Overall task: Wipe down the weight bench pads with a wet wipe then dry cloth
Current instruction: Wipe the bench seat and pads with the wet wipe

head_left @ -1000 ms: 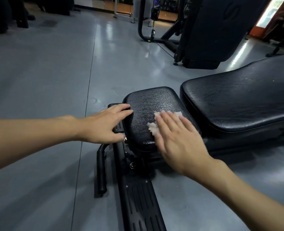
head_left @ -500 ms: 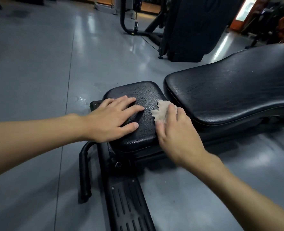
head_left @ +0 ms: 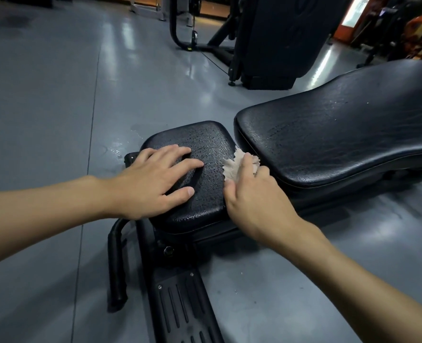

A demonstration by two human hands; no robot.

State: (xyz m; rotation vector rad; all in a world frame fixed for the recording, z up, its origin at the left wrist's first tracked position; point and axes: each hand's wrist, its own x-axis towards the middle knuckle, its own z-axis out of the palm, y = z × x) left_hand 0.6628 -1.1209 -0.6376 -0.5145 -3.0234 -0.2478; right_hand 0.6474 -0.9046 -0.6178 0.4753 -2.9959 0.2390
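view from the head camera, looking down over both bare forearms. the left hand (head_left: 155, 179) lies flat on the near left part of the small seat pad (head_left: 205, 139), fingers straight and spread, thumb along the pad's near edge; it is open and holds nothing. the right hand (head_left: 252, 191) is at the right edge of the same pad, where it meets the long back pad (head_left: 341, 134). its fingers are bent over a crumpled pale wipe (head_left: 234, 164), with the thumb beside it on the seat pad, so the hand grips the wipe and presses it down. the wipe sits in the narrow gap between the two pads, touching the seat pad's right edge and the near left corner of the back pad; its frayed upper edge sticks out beyond the fingertips.

both pads are black. the seat pad has a coarse, cracked surface, and the back pad is smoother, with creases and a dull sheen. below the seat pad a black ribbed foot plate (head_left: 180, 300) runs toward the viewer, with a bolt (head_left: 168, 250) at its upper end and a curved black tube (head_left: 117, 256) just beside it on the left. all of this stands on a glossy grey floor (head_left: 44, 107), with a few wet spots (head_left: 116, 151) near the seat pad's left corner. a large dark gym machine (head_left: 279, 33) stands well apart at the back.
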